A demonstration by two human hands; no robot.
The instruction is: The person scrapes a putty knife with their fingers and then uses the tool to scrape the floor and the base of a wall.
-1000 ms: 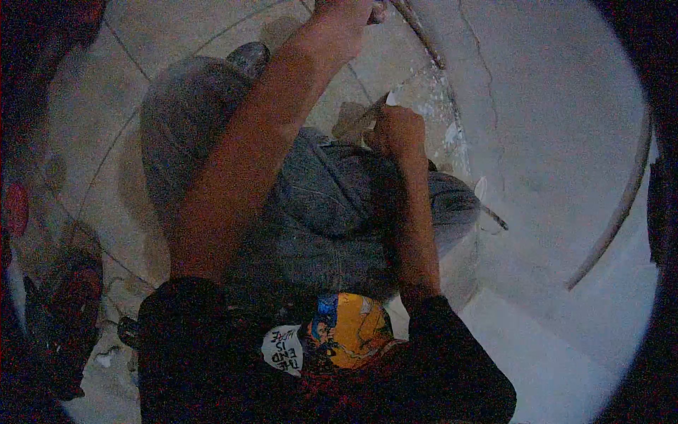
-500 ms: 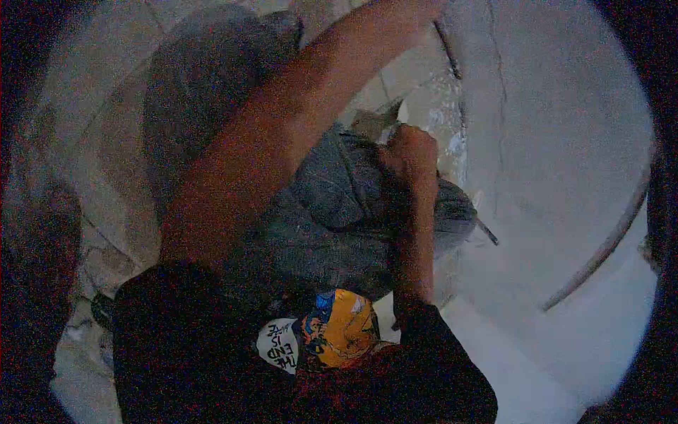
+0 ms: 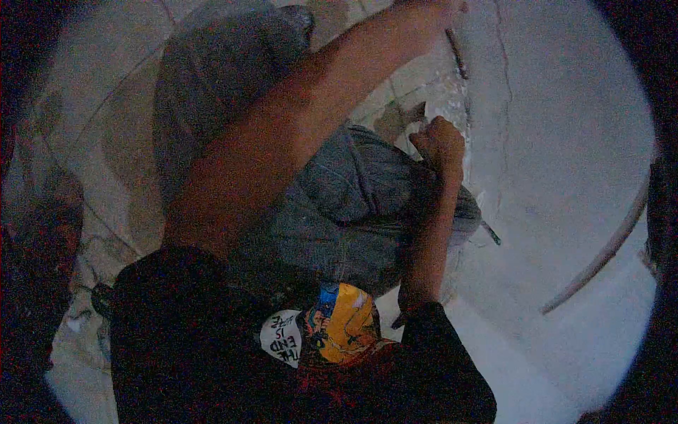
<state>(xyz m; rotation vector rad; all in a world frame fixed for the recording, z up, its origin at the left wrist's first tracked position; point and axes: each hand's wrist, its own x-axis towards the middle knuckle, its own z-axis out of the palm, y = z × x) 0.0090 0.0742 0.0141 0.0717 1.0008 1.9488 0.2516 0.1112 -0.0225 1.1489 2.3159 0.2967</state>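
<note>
My right hand is closed in a fist above my bent knee, close to the foot of a pale wall. Whatever it may hold is too dim to name; a small pale patch shows just beyond the knuckles. My left arm crosses upward over my legs, and my left hand is at the top edge, against the wall's foot. Its fingers are blurred and partly cut off. Below it a thin dark strip runs along the wall's foot. Whitish, shiny bits lie beside that strip.
My legs in grey trousers are folded on a tiled floor. A short dark rod pokes out beside my knee. Along the pale surface at the right runs a long curved grey rod. The light is dim.
My right hand has shifted right, nearer the wall. My left hand has moved slightly right and down at the top edge. The view has shifted a little.
</note>
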